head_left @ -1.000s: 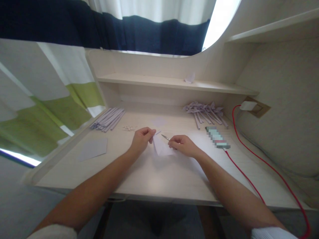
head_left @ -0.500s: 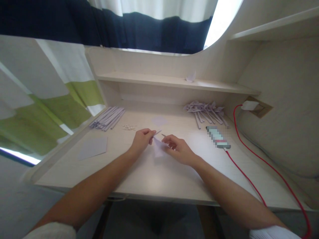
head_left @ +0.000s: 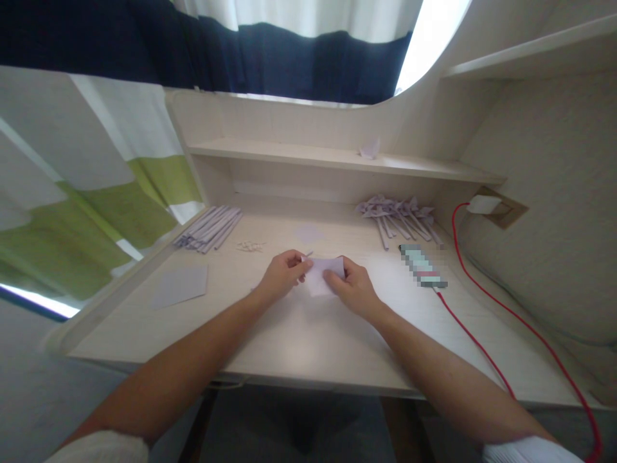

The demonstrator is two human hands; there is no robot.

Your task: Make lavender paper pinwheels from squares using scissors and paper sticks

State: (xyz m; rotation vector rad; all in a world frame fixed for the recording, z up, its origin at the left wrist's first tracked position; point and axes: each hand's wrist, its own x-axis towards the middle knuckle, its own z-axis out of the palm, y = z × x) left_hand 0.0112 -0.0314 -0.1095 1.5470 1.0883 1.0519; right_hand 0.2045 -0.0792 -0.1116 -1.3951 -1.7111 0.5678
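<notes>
I see both hands meeting over the middle of the table point(head_left: 299, 347), a little toward its far half. The left hand point(head_left: 282, 276) pinches the left edge of a small pale lilac paper sheet point(head_left: 322, 278) between thumb and fingertips, its grip clenched on the paper. A thin pointed tip sticks up just above that hand's fingertips; I cannot tell what it is. The right hand point(head_left: 351, 288) grasps the right edge of the same sheet, thumb on the near face and fingers curled over the top edge. The sheet sits between the two hands, low over the table surface; I cannot tell whether it touches the wood.

To the far left lies a bundle of lilac paper strips point(head_left: 209, 228), and near it a small cluster of pale bits point(head_left: 250, 245). A flat lilac square sheet point(head_left: 180, 286) lies on the near left part of the table, well apart from the hands. On the far right is a pile of folded lilac pieces point(head_left: 398, 212). Just right of the hands lies a blurred phone point(head_left: 421, 265), with a red cable point(head_left: 482, 350) running from it. One small folded piece point(head_left: 370, 149) sits on the shelf point(head_left: 289, 155) behind.
</notes>
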